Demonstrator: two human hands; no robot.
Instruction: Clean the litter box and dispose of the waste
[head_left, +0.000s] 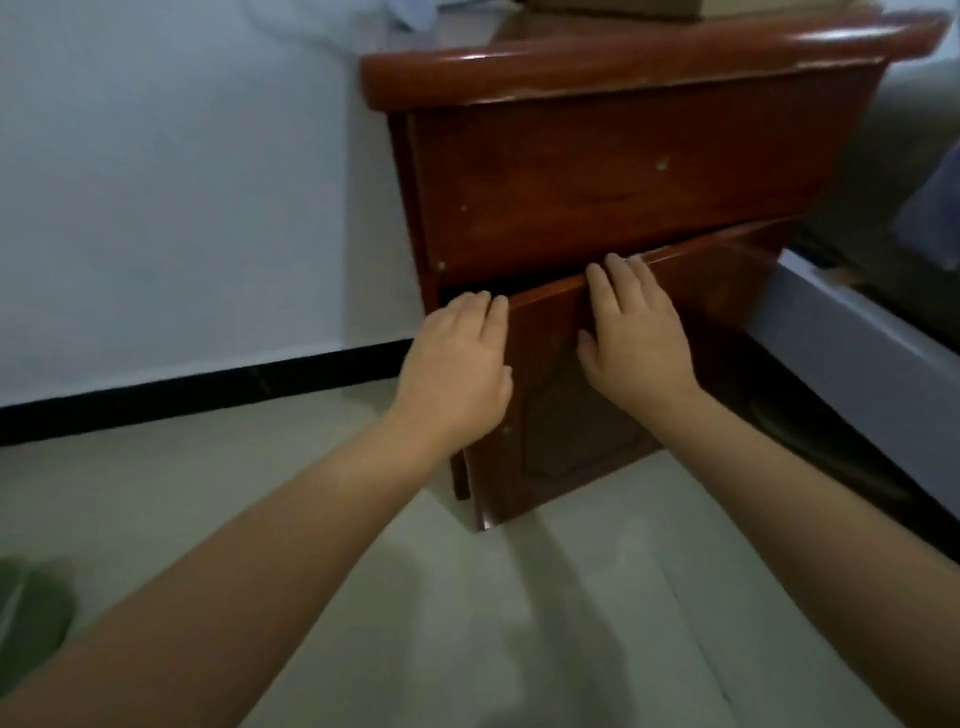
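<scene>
Both forearms reach out: left hand (457, 364) and right hand (631, 332) each curl fingers over the cabinet door (566, 415), which stands ajar. No litter box in sight, so cleaning seems unstarted.

No text, label, brand, number or sign can be read anywhere in the head view; the surfaces in sight carry no legible lettering, and the picture is blurred.
</scene>
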